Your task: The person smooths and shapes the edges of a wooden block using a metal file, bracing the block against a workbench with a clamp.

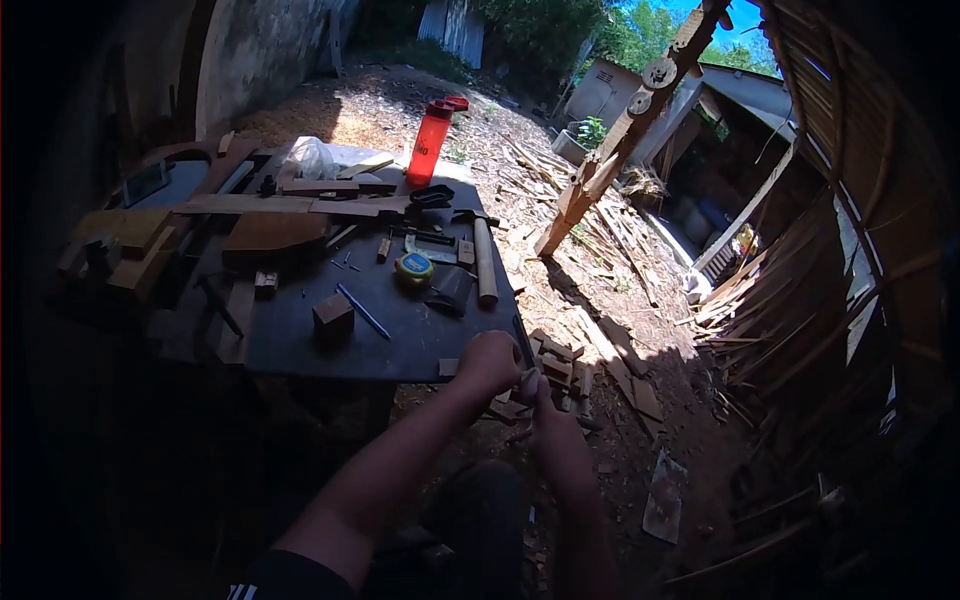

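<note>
Just past the table's near right corner, my left hand (490,362) and my right hand (552,430) meet. A dark, narrow, bar-shaped tool (524,340) points up and away from my right hand, which is closed around its near end. My left hand is closed beside it, its fingers against a small pale piece (530,382) between the hands. What that piece is cannot be made out, and its lower part is hidden. Closest to my hands on the table are a hammer (485,265) and a small wood offcut (448,367).
The dark table (280,345) holds a yellow tape measure (413,267), a blue pen (364,312), a wooden block (333,317), several boards and a red bottle (430,145). Wood scraps (560,365) litter the ground right of it. A slanted timber post (625,130) stands beyond.
</note>
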Demonstrator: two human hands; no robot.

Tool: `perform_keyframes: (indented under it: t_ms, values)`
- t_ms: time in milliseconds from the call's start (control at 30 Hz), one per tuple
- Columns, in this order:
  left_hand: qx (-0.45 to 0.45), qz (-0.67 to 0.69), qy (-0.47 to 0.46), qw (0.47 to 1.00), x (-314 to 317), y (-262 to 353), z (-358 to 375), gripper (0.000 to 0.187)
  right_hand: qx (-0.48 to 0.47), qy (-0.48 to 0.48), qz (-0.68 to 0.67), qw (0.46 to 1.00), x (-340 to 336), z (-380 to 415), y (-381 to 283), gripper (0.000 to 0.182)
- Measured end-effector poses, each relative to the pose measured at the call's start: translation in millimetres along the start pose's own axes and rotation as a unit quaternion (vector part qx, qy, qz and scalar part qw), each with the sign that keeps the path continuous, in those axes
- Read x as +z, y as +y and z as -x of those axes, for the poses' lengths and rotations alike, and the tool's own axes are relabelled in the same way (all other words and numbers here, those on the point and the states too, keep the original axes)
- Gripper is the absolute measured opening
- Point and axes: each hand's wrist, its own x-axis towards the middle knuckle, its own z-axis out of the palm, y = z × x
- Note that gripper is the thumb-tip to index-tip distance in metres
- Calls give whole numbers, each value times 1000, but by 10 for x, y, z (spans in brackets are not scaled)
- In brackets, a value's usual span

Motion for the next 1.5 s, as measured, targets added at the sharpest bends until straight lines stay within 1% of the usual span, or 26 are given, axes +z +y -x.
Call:
perform_keyframes:
  t_ms: [67, 133, 167, 200, 233, 300, 367, 400, 467, 533, 600, 667, 733, 767, 800, 867, 1000, 1033, 1067, 1167, 1233, 1267, 1333, 1367, 1467, 1500]
  values:
    - [-19, 17, -22, 999, -35, 68, 30, 22, -37, 2, -22, 999, 97, -328, 115, 67]
    - [-9, -1, 8, 1000, 4, 36, 18, 18, -16, -4, -24, 1000, 22, -135, 12, 68]
    - [-32, 26, 0, 999, 32, 11, 14, 17, -2, -14, -17, 1000, 2, 29, -80, 71]
    - [-29, -11, -6, 1000, -20, 57, 21, 14, 4, -24, -2, 1000, 41, 203, -78, 75]
    - [-45, -2, -6, 999, -24, 78, 34, 16, -47, 35, -38, 998, 186, 334, 66, 74]
    - [-47, 9, -20, 999, -47, 81, 11, 26, -39, 21, -25, 999, 41, 552, 5, 77]
    - [-73, 15, -29, 997, -62, 85, -20, 33, -83, 46, -23, 995, 148, 85, 120, 60]
    - [-65, 8, 30, 997, 97, 15, -66, 16, -85, 60, -31, 994, 211, -65, 237, 52]
    - [-72, 11, 43, 996, 95, 39, -18, 15, -59, 24, -130, 989, 59, -276, -23, 48]
    - [-77, 10, 19, 997, 68, 56, 17, 16, -81, 34, -72, 994, 96, -217, 27, 48]
    - [-77, 7, 11, 997, 35, 61, -14, 16, -60, 41, 6, 997, 185, 41, 105, 53]
    - [-80, 4, 10, 997, 20, 72, -14, 18, -25, 25, 88, 996, 163, 311, 105, 64]
    - [-89, 19, 0, 996, -88, 100, -31, 15, 31, 10, 113, 993, 25, 547, -28, 85]
    - [-92, 24, -16, 995, -89, 86, -43, 14, -6, 15, 87, 996, 12, 472, 13, 84]
    - [-94, 25, -36, 995, -68, 70, -35, 13, 24, 26, 133, 991, 78, 226, 15, 56]
    - [-86, 22, -18, 996, -99, 92, 12, 14, -47, 96, 99, 989, 191, -106, 167, 53]
    - [-89, 12, -8, 996, 56, 5, -69, 18, -93, 70, 53, 992, 105, 24, 129, 54]
    - [-76, 51, -16, 996, 65, -35, -97, 32, -106, 77, 50, 990, 193, 199, 196, 54]
    - [-66, 34, -16, 997, -36, 41, -26, 35, -121, 83, 49, 988, 211, 312, 198, 54]
    - [-87, 38, -28, 995, -147, 97, -5, 37, -39, 5, 38, 999, -27, 629, 92, 79]
    - [-85, 28, -23, 996, -66, 68, -31, 36, -86, 29, 41, 995, 72, 204, 236, 70]
    - [-86, 19, -10, 996, -22, 50, -39, 29, -103, 42, 37, 993, 145, 13, 316, 66]
    - [-85, 4, 12, 996, 45, 33, -51, 15, -63, 4, 27, 998, -7, -210, 13, 69]
    - [-70, 7, 3, 998, 45, 4, -54, 14, -68, 6, 2, 998, 25, -293, 54, 70]
    - [-72, 1, 3, 997, 46, 13, -62, 16, -61, 55, 0, 997, 146, -39, 69, 50]
    - [-76, 7, -2, 997, 63, 7, -81, 19, -12, 33, 56, 998, 97, 150, -1, 51]
